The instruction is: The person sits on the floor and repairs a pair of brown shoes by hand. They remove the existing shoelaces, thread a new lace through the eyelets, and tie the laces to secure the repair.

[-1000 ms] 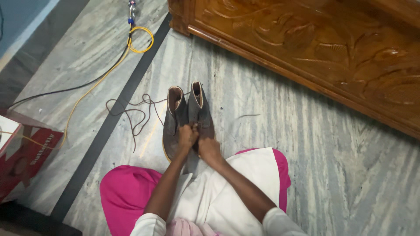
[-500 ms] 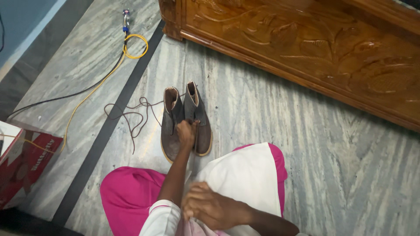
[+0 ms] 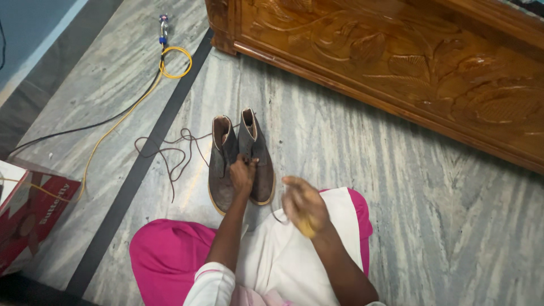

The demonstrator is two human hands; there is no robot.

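Note:
Two brown ankle boots (image 3: 224,161) stand side by side on the grey marble floor, toes toward me. My left hand (image 3: 243,173) rests on them where they meet and pinches the lacing area of the right boot (image 3: 258,153). Raised just right of the boots, my right hand (image 3: 303,207) is blurred, with its fingers curled. A thin dark shoelace strand (image 3: 276,214) runs from the right boot toward that hand. Another loose brown lace (image 3: 170,153) trails in loops on the floor left of the boots.
A carved wooden furniture panel (image 3: 396,62) runs across the top right. A yellow and black cable (image 3: 136,102) crosses the floor at left, beside a dark floor strip (image 3: 141,164). A red box (image 3: 28,215) sits at the left edge. My pink and white clothing (image 3: 170,255) fills the bottom.
My right hand left the boots, pulled back toward my body, and now swings forward again to the right of the boots. My left hand stays on the boots.

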